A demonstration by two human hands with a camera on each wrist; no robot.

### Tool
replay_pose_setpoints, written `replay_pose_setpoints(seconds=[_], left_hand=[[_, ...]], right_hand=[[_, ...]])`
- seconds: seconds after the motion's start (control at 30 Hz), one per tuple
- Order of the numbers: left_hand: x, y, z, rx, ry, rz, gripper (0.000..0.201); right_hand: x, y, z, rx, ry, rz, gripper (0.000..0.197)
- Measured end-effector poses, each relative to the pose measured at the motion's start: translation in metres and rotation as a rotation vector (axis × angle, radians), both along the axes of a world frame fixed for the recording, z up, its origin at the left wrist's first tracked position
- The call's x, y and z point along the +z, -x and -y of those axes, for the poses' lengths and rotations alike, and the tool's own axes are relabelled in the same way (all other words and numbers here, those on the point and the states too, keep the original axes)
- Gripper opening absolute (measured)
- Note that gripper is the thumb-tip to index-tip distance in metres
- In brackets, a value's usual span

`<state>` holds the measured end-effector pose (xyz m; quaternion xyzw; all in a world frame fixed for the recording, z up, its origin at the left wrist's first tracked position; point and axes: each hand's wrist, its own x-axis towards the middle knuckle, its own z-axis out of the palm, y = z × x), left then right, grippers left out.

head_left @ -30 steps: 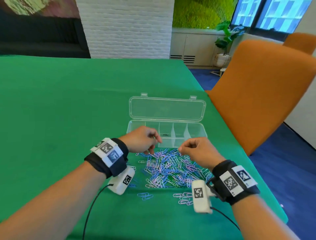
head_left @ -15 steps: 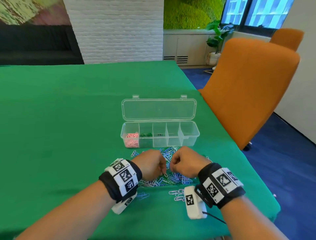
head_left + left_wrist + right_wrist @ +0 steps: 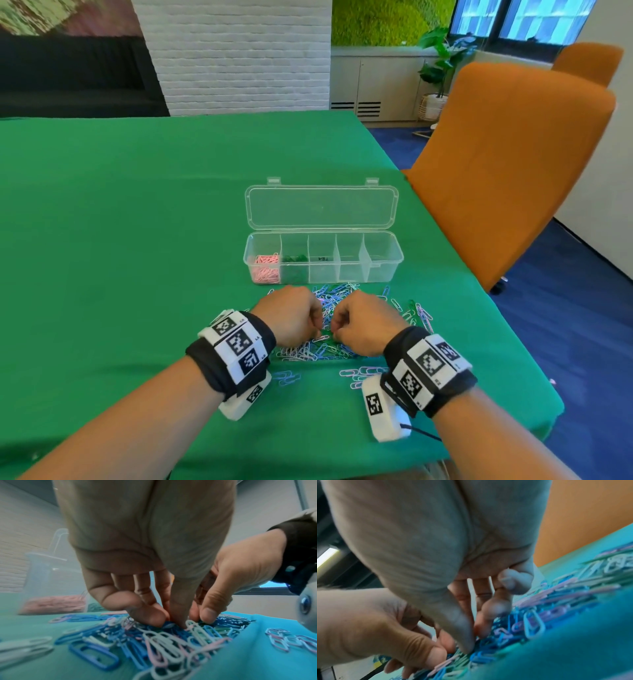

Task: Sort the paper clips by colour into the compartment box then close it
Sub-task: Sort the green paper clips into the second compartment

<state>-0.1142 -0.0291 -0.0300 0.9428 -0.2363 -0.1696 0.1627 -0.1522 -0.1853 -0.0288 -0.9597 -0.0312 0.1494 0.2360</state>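
Observation:
A clear compartment box (image 3: 383, 270) stands on the green table with its lid (image 3: 322, 207) open and flat behind it. Pink clips (image 3: 265, 269) fill its leftmost compartment and green clips (image 3: 294, 265) lie in the second; the other compartments look bare. In front of the box lies a pile of paper clips (image 3: 337, 294) in blue, white, pink and green. My left hand (image 3: 317, 330) and right hand (image 3: 335, 331) are curled over the pile, almost touching. The left hand (image 3: 173, 622) pinches thumb to fingers down among the clips. The right hand (image 3: 474, 642) pinches likewise. Which clip each one holds is hidden.
A few loose clips (image 3: 287, 377) lie apart near my wrists, and more clips (image 3: 423, 313) lie to the right. An orange chair (image 3: 507, 164) stands against the table's right edge. The green cloth (image 3: 120, 240) stretches wide to the left and behind the box.
Both hands have drawn back from the pile's far edge by the box to its middle and come close together. The box's compartments now show.

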Motion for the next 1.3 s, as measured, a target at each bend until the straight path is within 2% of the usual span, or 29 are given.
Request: replay_pose_setpoints(seconds=[0.17, 0.27, 0.4, 0.57, 0.7, 0.93, 1.03, 1.2, 1.3], left_hand=[[0.001, 0.005, -0.006, 0.026, -0.005, 0.017, 0.004], [0.000, 0.008, -0.003, 0.031, -0.016, 0.003, 0.014], [-0.001, 0.005, -0.004, 0.032, -0.017, -0.052, 0.017], [-0.002, 0.005, -0.008, 0.018, -0.016, -0.051, 0.009], [-0.002, 0.006, 0.004, 0.067, -0.052, 0.002, 0.026], [0.000, 0.001, 0.014, 0.049, -0.137, -0.102, 0.010], [0.000, 0.002, 0.014, 0.085, -0.085, -0.166, 0.016], [0.002, -0.001, 0.002, 0.143, 0.070, -0.222, 0.003], [0.002, 0.000, -0.009, 0.191, 0.197, -0.236, 0.006]], right_hand=[[-0.002, -0.002, -0.003, -0.008, 0.034, 0.022, 0.015], [-0.003, -0.003, -0.003, 0.024, 0.064, 0.031, 0.012], [-0.002, -0.002, -0.003, 0.068, 0.115, 0.048, 0.011], [0.000, -0.002, -0.005, 0.098, 0.171, 0.055, 0.013], [-0.001, -0.004, -0.006, 0.084, 0.179, 0.022, 0.011], [0.000, -0.003, -0.006, 0.088, 0.125, -0.042, 0.008], [0.001, -0.002, -0.004, 0.094, 0.118, -0.035, 0.010], [0.000, -0.002, -0.004, 0.096, 0.121, 0.014, 0.013], [0.000, -0.002, -0.004, 0.089, 0.109, 0.029, 0.009]])
